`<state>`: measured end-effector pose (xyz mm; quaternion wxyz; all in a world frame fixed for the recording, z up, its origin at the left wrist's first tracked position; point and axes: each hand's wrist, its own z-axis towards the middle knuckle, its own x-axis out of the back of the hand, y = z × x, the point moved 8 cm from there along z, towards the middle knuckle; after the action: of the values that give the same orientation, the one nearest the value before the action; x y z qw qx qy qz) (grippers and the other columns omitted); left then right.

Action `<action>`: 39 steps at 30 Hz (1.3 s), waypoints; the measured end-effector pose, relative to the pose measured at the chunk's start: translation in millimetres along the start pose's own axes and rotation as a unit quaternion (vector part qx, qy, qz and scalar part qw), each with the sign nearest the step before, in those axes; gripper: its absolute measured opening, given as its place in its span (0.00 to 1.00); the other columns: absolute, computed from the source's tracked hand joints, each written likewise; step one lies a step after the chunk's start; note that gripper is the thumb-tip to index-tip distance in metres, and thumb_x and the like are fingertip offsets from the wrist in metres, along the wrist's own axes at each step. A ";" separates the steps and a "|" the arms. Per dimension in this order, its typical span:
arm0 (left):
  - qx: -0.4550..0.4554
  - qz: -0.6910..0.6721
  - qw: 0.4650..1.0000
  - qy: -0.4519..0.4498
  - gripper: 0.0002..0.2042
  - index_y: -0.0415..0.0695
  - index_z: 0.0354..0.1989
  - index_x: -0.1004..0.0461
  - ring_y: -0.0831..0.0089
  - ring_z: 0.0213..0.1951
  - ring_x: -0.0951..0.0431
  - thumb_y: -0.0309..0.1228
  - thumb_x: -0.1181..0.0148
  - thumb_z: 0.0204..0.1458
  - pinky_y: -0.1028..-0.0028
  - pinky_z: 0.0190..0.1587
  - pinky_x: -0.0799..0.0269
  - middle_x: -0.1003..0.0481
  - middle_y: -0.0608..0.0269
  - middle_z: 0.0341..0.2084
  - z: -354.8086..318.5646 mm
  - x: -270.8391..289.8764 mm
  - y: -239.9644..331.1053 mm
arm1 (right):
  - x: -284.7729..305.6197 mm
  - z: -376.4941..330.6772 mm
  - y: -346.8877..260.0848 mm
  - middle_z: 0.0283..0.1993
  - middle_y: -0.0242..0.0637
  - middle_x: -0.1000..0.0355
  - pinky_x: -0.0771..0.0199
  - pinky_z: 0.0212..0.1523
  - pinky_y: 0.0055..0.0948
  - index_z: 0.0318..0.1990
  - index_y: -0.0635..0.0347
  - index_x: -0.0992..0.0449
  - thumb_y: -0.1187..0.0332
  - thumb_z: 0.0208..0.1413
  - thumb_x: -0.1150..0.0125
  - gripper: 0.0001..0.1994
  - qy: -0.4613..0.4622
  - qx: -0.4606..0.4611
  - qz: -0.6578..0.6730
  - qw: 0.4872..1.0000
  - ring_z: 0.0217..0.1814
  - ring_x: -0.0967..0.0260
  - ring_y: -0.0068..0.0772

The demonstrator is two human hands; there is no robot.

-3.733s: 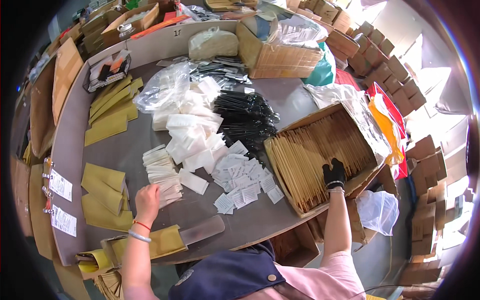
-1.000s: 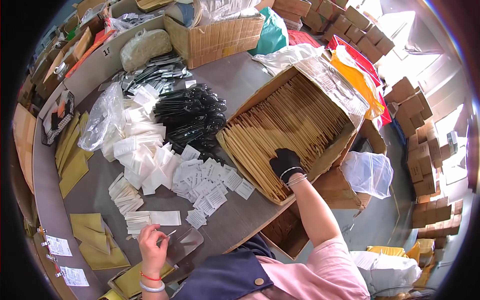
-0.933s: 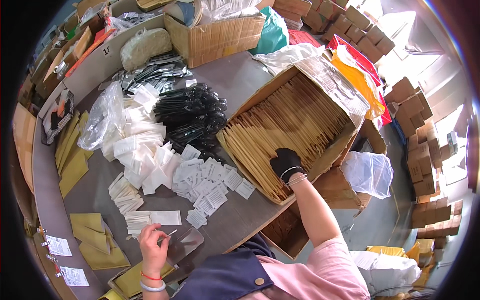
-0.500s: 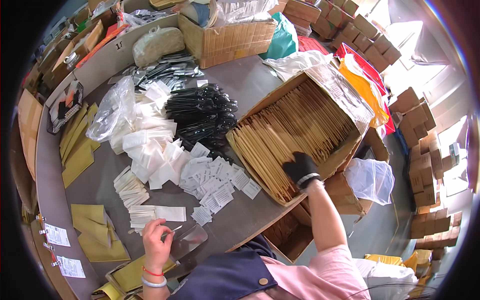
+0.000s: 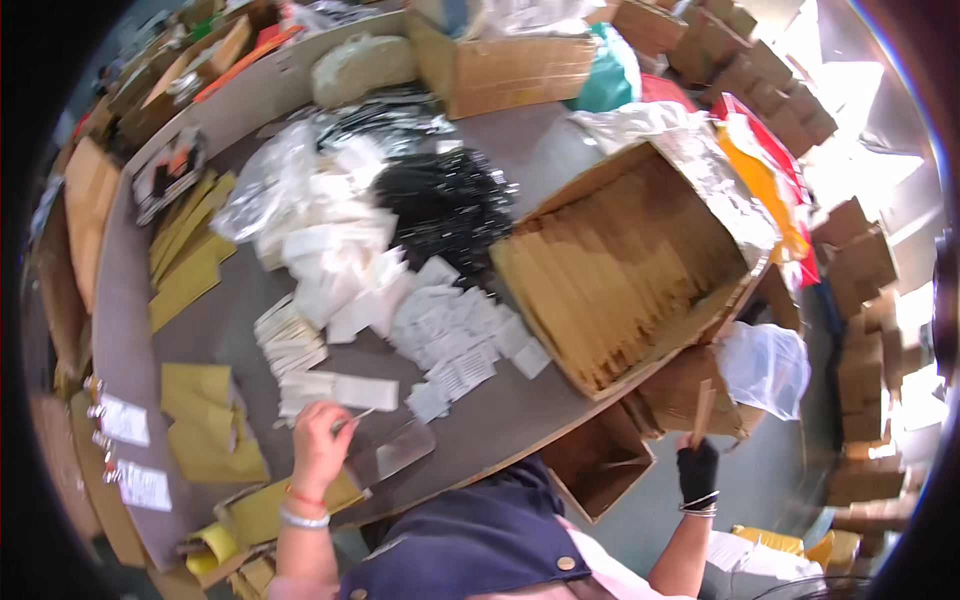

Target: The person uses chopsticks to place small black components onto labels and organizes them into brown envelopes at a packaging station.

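My left hand [image 5: 322, 445], a red string and a pale bangle at its wrist, pinches a thin pale strip [image 5: 358, 417], too small to name. Just beyond it lie white paper packets [image 5: 345, 392], and a clear plastic sleeve [image 5: 402, 450] rests to its right. Out past the table edge, my right hand [image 5: 697, 470] in a black glove grips a thin, flat brown card piece [image 5: 703, 412], seen nearly edge-on. A large cardboard box [image 5: 548, 352], packed with upright rows of similar brown pieces [image 5: 610, 270], sits tilted to my view on the table's right.
White packets [image 5: 335, 265], black plastic packets [image 5: 445, 205] and printed paper slips [image 5: 450, 335] are heaped mid-table. Yellow-brown envelopes [image 5: 210, 420] lie left. An open carton [image 5: 600, 465] stands below the front edge; a bag-lined carton [image 5: 765, 370] is at right. Another cardboard box [image 5: 520, 72] stands behind.
My right hand has left the box and swung down to the right, now with a brown card piece. The left hand stays beside the white packets. The view has shifted.
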<state>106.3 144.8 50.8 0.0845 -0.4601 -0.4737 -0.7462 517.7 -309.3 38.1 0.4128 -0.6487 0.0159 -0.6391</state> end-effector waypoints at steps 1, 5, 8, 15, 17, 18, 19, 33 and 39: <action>-0.003 0.007 1.000 -0.004 0.07 0.42 0.24 0.27 0.55 0.34 0.26 0.23 0.33 0.40 0.62 0.38 0.31 0.25 0.58 0.27 1.6 -1.6 -3.2 | -11.4 12.1 -42.0 0.19 0.24 0.36 0.45 0.21 0.22 0.32 0.61 0.26 0.65 0.62 0.42 0.10 -0.050 -0.197 0.165 0.965 0.20 0.42 0.16; -0.006 0.019 1.000 0.008 0.07 0.41 0.25 0.27 0.55 0.34 0.26 0.24 0.32 0.40 0.62 0.38 0.31 0.26 0.57 0.26 4.3 -1.4 -13.7 | -61.9 33.5 -153.7 0.21 0.29 0.37 0.47 0.23 0.20 0.38 0.63 0.29 0.63 0.65 0.48 0.10 -0.145 -0.119 0.462 0.867 0.21 0.43 0.19; -0.016 0.027 0.999 0.018 0.08 0.41 0.25 0.27 0.55 0.35 0.26 0.23 0.32 0.40 0.63 0.38 0.30 0.26 0.57 0.27 2.5 0.0 -11.5 | -116.9 14.2 -195.9 0.23 0.33 0.36 0.40 0.25 0.27 0.35 0.64 0.31 0.67 0.66 0.53 0.10 -0.248 -0.128 0.516 0.810 0.23 0.39 0.26; -0.114 0.142 0.983 -0.022 0.09 0.46 0.29 0.26 0.61 0.52 0.31 0.26 0.32 0.39 0.60 0.52 0.37 0.26 0.63 0.47 31.9 -29.7 -14.5 | -187.4 -25.6 -259.8 0.27 0.32 0.28 0.31 0.34 0.24 0.36 0.62 0.26 0.63 0.67 0.50 0.13 -0.435 -0.087 0.427 0.788 0.28 0.32 0.25; -0.095 0.177 0.978 -0.060 0.10 0.47 0.31 0.24 0.62 0.52 0.32 0.28 0.31 0.39 0.61 0.54 0.40 0.27 0.64 0.46 41.3 -33.7 -17.0 | -179.3 34.4 -269.3 0.28 0.30 0.28 0.33 0.32 0.24 0.35 0.61 0.26 0.62 0.65 0.47 0.12 -0.327 0.008 0.464 0.823 0.30 0.32 0.21; -0.093 0.191 0.974 -0.076 0.10 0.49 0.32 0.23 0.64 0.49 0.31 0.29 0.31 0.39 0.62 0.53 0.42 0.26 0.65 0.43 43.7 -36.1 -19.3 | -178.3 64.4 -267.0 0.29 0.29 0.28 0.35 0.31 0.22 0.36 0.61 0.25 0.63 0.65 0.47 0.11 -0.264 0.030 0.407 0.874 0.29 0.35 0.18; -0.101 0.188 0.974 -0.075 0.10 0.49 0.32 0.23 0.64 0.49 0.31 0.29 0.31 0.39 0.62 0.53 0.42 0.26 0.65 0.43 49.7 -36.2 -15.7 | -181.0 98.0 -257.8 0.29 0.29 0.28 0.33 0.33 0.24 0.37 0.61 0.25 0.64 0.65 0.47 0.10 -0.170 0.129 0.343 0.915 0.31 0.34 0.20; 0.038 -0.127 0.991 -0.033 0.08 0.36 0.32 0.21 0.59 0.21 0.24 0.24 0.33 0.42 0.67 0.30 0.27 0.23 0.56 0.20 62.3 -34.6 -11.9 | -242.5 241.4 -322.0 0.40 0.40 0.30 0.27 0.42 0.41 0.45 0.44 0.21 0.64 0.40 0.29 0.20 -0.061 0.286 -0.083 0.953 0.43 0.29 0.44; 0.003 0.039 0.998 -0.050 0.28 0.41 0.50 0.27 0.53 0.46 0.30 0.26 0.27 0.35 0.62 0.49 0.31 0.29 0.53 0.43 39.1 -50.7 -9.2 | -243.9 245.8 -327.1 0.44 0.39 0.30 0.26 0.46 0.41 0.44 0.47 0.21 0.62 0.42 0.29 0.18 -0.091 0.289 -0.144 0.942 0.48 0.30 0.46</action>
<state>153.3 164.7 11.1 0.0906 -0.5146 -0.4610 -0.7172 514.3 166.6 59.8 0.4859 -0.5526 -0.3004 -0.6068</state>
